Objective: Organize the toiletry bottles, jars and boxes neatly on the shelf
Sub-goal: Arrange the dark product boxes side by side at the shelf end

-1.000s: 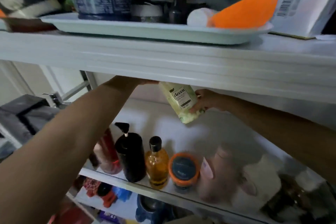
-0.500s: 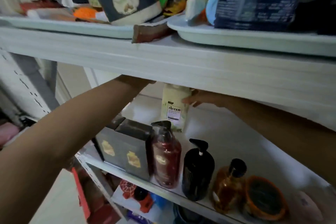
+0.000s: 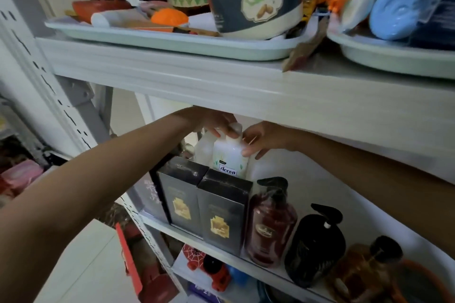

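A pale cream bottle (image 3: 230, 155) with an "Accon" label stands upright at the back of the white shelf (image 3: 307, 194), behind two black boxes with gold emblems (image 3: 202, 206). My left hand (image 3: 214, 122) grips the bottle's top from the left. My right hand (image 3: 262, 139) presses its fingers on the bottle's right shoulder. Along the shelf's front edge, right of the boxes, stand a dark red pump bottle (image 3: 269, 226), a black pump bottle (image 3: 316, 248), an amber bottle with a black cap (image 3: 362, 273) and an orange-rimmed jar (image 3: 418, 283).
The shelf above (image 3: 221, 81) hangs low over my hands and carries two pale trays (image 3: 172, 43) with mixed clutter. A clear bottle (image 3: 205, 147) stands left of the cream one. A perforated metal upright (image 3: 56, 103) rises at left. Toys lie on the shelf below (image 3: 209, 270).
The cream bottle has gone from tilted in the air to upright at the back behind the black boxes. Both hands moved with it, and the camera view swung left.
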